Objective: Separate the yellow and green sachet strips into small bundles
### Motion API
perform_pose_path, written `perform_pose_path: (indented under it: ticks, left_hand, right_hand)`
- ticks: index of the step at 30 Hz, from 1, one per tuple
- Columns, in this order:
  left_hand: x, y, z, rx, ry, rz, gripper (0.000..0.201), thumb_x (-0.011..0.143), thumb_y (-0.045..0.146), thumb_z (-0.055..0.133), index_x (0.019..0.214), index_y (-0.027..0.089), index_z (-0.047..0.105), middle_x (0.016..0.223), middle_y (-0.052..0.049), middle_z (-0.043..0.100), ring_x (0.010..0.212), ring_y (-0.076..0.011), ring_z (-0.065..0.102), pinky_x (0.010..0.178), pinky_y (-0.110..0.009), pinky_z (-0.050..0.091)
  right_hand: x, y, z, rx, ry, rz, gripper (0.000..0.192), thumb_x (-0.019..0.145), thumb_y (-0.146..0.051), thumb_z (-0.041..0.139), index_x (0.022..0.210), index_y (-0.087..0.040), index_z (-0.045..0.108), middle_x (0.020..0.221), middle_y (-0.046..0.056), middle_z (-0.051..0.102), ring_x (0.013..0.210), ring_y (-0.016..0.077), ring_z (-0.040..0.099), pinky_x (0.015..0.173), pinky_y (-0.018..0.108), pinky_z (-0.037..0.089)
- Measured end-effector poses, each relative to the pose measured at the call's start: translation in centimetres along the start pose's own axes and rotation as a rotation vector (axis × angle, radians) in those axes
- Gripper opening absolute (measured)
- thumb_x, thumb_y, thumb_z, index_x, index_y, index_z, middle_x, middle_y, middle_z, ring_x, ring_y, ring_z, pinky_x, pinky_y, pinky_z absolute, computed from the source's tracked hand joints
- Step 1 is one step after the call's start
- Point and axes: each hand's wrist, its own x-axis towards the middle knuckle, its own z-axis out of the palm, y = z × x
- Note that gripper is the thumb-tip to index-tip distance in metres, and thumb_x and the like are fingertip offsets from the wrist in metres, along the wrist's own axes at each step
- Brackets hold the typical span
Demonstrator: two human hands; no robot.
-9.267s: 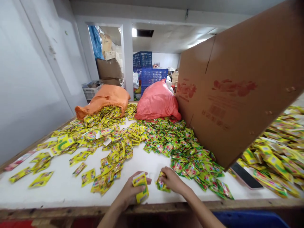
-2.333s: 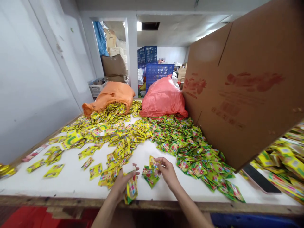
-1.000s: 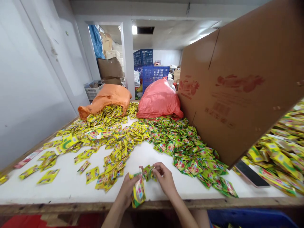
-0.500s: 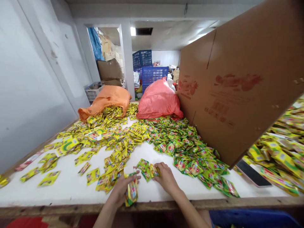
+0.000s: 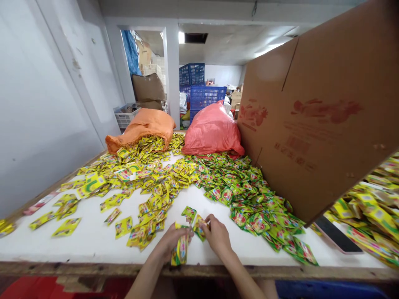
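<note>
My left hand (image 5: 171, 241) is closed around an upright long yellow-and-green packet (image 5: 180, 250) near the table's front edge. To its right, my right hand (image 5: 218, 236) pinches a small yellow-and-green sachet (image 5: 198, 228) between thumb and fingers. That sachet is close to the top of the long packet; whether they touch I cannot tell. One green sachet (image 5: 188, 213) lies on the white table (image 5: 106, 245) just beyond both hands. Loose yellow sachets (image 5: 152, 209) are heaped to the left, and green sachets (image 5: 246, 203) with red pictures to the right.
An orange sack (image 5: 146, 124) spills yellow sachets at the back. Beside it sits a red sack (image 5: 213, 131). A large cardboard box (image 5: 311, 108) stands on the right, with a phone (image 5: 338, 234) by its lower edge. Larger yellow packets (image 5: 374, 211) are piled beyond it.
Both hands have shifted slightly right in view, and the camera view has moved. My right hand now lifts one sachet closer to the packet, leaving a green one behind.
</note>
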Motion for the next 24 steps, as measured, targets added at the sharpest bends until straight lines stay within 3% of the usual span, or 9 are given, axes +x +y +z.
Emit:
perform_pose_path:
  ticks: [4, 7, 9, 12, 14, 18, 22, 24]
  left_hand:
    - [-0.6, 0.0, 0.5, 0.042, -0.031, -0.032, 0.028, 0.056, 0.025, 0.07, 0.079, 0.012, 0.06, 0.074, -0.007, 0.069, 0.071, -0.0181, 0.064, 0.066, -0.027, 0.048]
    - [-0.9, 0.2, 0.6, 0.126, -0.113, -0.061, 0.024, 0.055, 0.024, 0.068, 0.075, 0.011, 0.06, 0.071, -0.008, 0.068, 0.067, -0.0179, 0.063, 0.063, -0.028, 0.046]
    - [-1.0, 0.4, 0.5, 0.193, -0.174, -0.054, 0.02, 0.057, 0.024, 0.067, 0.07, 0.01, 0.062, 0.067, -0.007, 0.067, 0.062, -0.017, 0.061, 0.061, -0.027, 0.045]
    - [-1.2, 0.8, -0.1, 0.257, -0.199, 0.042, 0.018, 0.06, 0.027, 0.065, 0.066, 0.01, 0.063, 0.061, -0.006, 0.065, 0.059, -0.0154, 0.059, 0.059, -0.025, 0.044]
    - [-1.3, 0.9, -0.5, 0.245, -0.169, 0.097, 0.022, 0.062, 0.03, 0.066, 0.07, 0.01, 0.063, 0.062, -0.005, 0.065, 0.058, -0.0148, 0.058, 0.058, -0.025, 0.043]
    - [-1.5, 0.5, -0.7, 0.211, -0.165, 0.133, 0.031, 0.056, 0.033, 0.072, 0.076, 0.01, 0.062, 0.058, -0.003, 0.063, 0.052, -0.0137, 0.056, 0.055, -0.025, 0.043]
    - [-1.6, 0.0, -0.5, 0.183, -0.174, 0.131, 0.034, 0.055, 0.032, 0.074, 0.077, 0.01, 0.06, 0.054, -0.002, 0.061, 0.05, -0.0134, 0.055, 0.053, -0.025, 0.043]
    - [-1.5, -0.2, -0.4, 0.172, -0.194, 0.13, 0.034, 0.055, 0.032, 0.074, 0.077, 0.01, 0.06, 0.054, -0.001, 0.061, 0.049, -0.013, 0.055, 0.052, -0.025, 0.042]
  right_hand:
    - [-0.7, 0.8, -0.4, -0.02, 0.009, 0.027, 0.012, 0.076, -0.029, 0.053, 0.071, -0.018, 0.052, 0.082, 0.008, 0.057, 0.08, 0.0205, 0.054, 0.07, 0.027, 0.036]
    - [-1.7, 1.1, -1.1, 0.032, -0.148, 0.051, 0.008, 0.069, -0.022, 0.056, 0.075, -0.018, 0.052, 0.079, 0.005, 0.058, 0.073, 0.0172, 0.054, 0.064, 0.024, 0.037]
    - [-2.2, 0.9, -1.7, 0.03, -0.265, 0.037, 0.02, 0.064, -0.018, 0.058, 0.084, -0.017, 0.054, 0.079, 0.003, 0.059, 0.07, 0.016, 0.054, 0.061, 0.022, 0.036]
    - [-2.4, 0.1, -2.9, -0.075, -0.41, -0.051, 0.03, 0.062, -0.014, 0.056, 0.092, -0.016, 0.057, 0.087, 0.006, 0.06, 0.08, 0.0194, 0.054, 0.066, 0.025, 0.037]
    - [-2.3, -0.6, -3.6, -0.132, -0.475, -0.117, 0.026, 0.061, -0.014, 0.057, 0.087, -0.015, 0.061, 0.093, 0.01, 0.059, 0.089, 0.0245, 0.052, 0.071, 0.029, 0.036]
    - [-2.4, -1.4, -4.4, -0.12, -0.543, -0.214, 0.024, 0.059, -0.014, 0.061, 0.082, -0.015, 0.063, 0.097, 0.014, 0.059, 0.095, 0.0301, 0.051, 0.074, 0.034, 0.037]
    - [-2.5, -1.2, -5.1, -0.07, -0.577, -0.249, 0.013, 0.068, -0.013, 0.053, 0.078, -0.016, 0.061, 0.078, 0.008, 0.063, 0.075, 0.0216, 0.058, 0.063, 0.028, 0.04]
    - [-2.0, -1.2, -5.5, 0.101, -0.493, -0.271, 0.01, 0.076, -0.015, 0.047, 0.077, -0.017, 0.057, 0.074, 0.004, 0.061, 0.07, 0.0168, 0.057, 0.061, 0.025, 0.041]
